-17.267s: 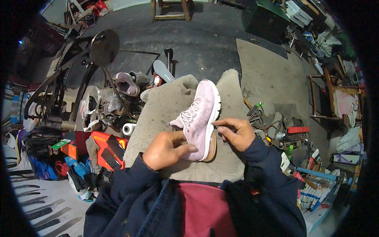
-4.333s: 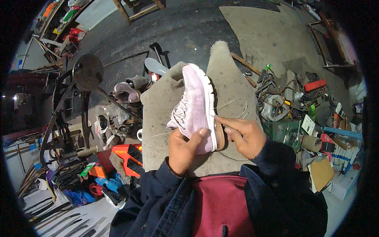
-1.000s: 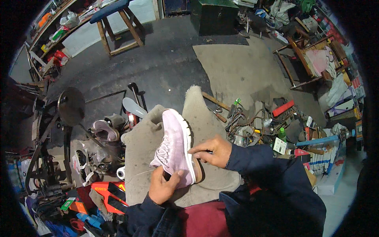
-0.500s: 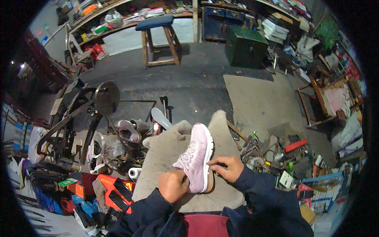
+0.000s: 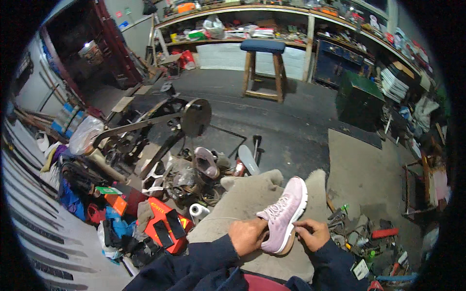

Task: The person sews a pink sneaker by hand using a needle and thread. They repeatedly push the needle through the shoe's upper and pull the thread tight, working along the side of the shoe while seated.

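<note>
A pale pink lace-up sneaker (image 5: 285, 213) with a white midsole lies tilted across a grey-beige cloth (image 5: 218, 208) over my lap, its toe pointing away from me. My left hand (image 5: 246, 236) grips it at the heel opening, with the fingertips hidden inside the collar. At the edge of the sole my right hand (image 5: 313, 234) is closed in a pinch, thumb and forefinger together. Whatever it pinches, if anything, is too small to make out. A thin pale strand runs over the cloth beside my left hand.
On the left stand a metal machine with a round wheel (image 5: 196, 118), a loose mauve shoe (image 5: 207, 162), a white roll (image 5: 198, 211) and an orange-red box (image 5: 167, 225). Tools and scraps litter the floor at right, near a red piece (image 5: 385, 233). Farther off are a blue-topped stool (image 5: 263, 47) and green chest (image 5: 360, 101).
My view has swung left, so the whole scene sits farther right in the picture. Both hands keep about the same place on the sneaker, the right one still pinching at the sole edge.
</note>
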The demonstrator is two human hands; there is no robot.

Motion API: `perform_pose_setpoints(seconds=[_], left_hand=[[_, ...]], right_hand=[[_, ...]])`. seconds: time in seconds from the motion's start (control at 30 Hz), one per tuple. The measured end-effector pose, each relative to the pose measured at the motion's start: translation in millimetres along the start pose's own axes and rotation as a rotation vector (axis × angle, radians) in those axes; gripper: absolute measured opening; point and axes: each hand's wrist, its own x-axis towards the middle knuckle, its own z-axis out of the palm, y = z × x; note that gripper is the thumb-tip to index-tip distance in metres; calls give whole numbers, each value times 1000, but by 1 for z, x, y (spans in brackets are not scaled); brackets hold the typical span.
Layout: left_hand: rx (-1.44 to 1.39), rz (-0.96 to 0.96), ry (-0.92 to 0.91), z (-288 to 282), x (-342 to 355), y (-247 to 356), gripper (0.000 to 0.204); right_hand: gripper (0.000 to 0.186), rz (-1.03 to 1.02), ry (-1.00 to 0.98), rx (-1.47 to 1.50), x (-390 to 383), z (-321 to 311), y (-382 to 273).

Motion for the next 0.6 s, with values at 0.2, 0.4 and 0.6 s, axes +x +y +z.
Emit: perform_pose_setpoints(seconds=[0.2,0.4,0.6], left_hand=[[-97,111,111,1,-5,-6,24],[-217,0,263,-10,-20,-2,23],[-166,-206,97,-15,-20,-4,26]], right_hand=[[19,-39,-1,108,-2,0,3],[19,-20,49,78,-1,2,8],[18,-23,63,109,2,4,16]])
